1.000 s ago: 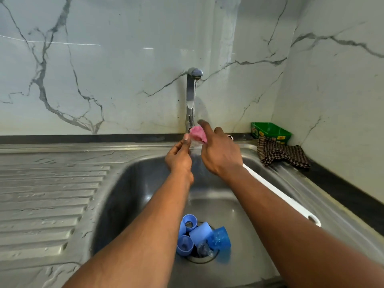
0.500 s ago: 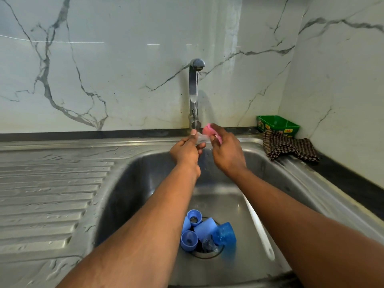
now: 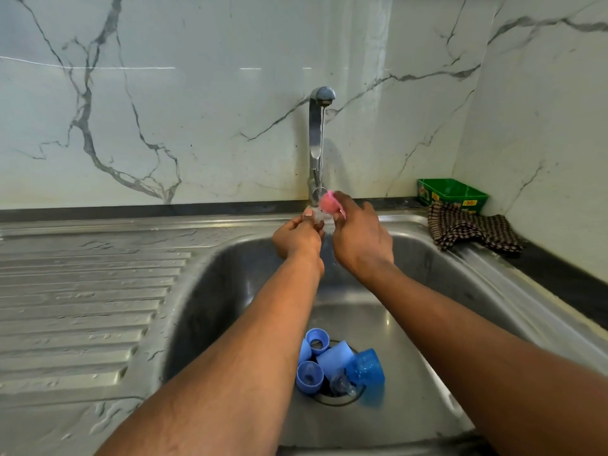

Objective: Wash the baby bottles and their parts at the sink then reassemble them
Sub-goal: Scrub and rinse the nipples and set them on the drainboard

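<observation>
Head view, taken left to right: the ribbed stainless-steel draining surface point(image 3: 82, 307) lies wet and bare of parts, then comes the steel sink basin point(image 3: 230, 291), where both hands meet under a thin stream from the chrome tap point(image 3: 317, 133). The left hand point(image 3: 297, 238) has its fingers curled, pinching a small clear, soft-looking part point(image 3: 317, 217) — probably a teat, though it is too small to be sure. Just beside it, the right hand point(image 3: 360, 240) grips a small pink rounded sponge-like scrubber point(image 3: 329, 202) at its fingertips, pressed against that clear part.

Risk sits in the pinch. A wet, slick piece held only by fingertips could squirt free under the scrubber's push and drop into the basin. Below, the light blue plastic collars and caps point(image 3: 317, 357) and a translucent blue cup-shaped cover point(image 3: 368, 368) lie heaped on the drain opening point(image 3: 335, 394), with another clear teat-like piece point(image 3: 342, 385) among them — so a dropped part would land among unwashed ones, and the heap could slow the draining. Farther right, a checked brown cloth point(image 3: 470, 230) hangs over the basin's rim near a green plastic box point(image 3: 452, 194); splashing may soak it.
</observation>
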